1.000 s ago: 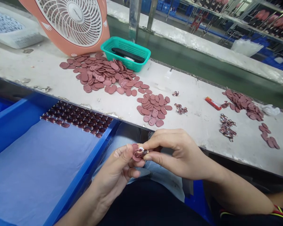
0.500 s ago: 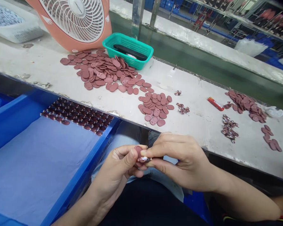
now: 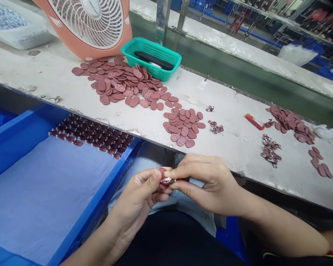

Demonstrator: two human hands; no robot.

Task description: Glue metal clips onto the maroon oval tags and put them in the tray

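Above my lap, my left hand (image 3: 144,190) pinches a small reddish-brown oval disc (image 3: 162,171) between thumb and fingers. The fingertips of my right hand (image 3: 202,181) close on a small dark piece with a shiny silvery-white part (image 3: 167,180), pressed against the disc. Fingers hide much of both pieces. On the bench just beyond my hands lies a pile of the same oval discs (image 3: 183,125). To its right is a small cluster of dark-and-white pieces (image 3: 216,128).
A larger heap of discs (image 3: 127,83) lies before an orange fan (image 3: 69,40) and a green basket (image 3: 152,55). At left, a blue bin (image 3: 100,207) holds rows of finished-looking dark pieces (image 3: 91,135). Further right lie a red packet (image 3: 254,122) and more discs (image 3: 291,123).
Both hands have risen slightly, still closed on the pieces. The right fingers have shifted a little over the silvery part. The view has moved slightly.
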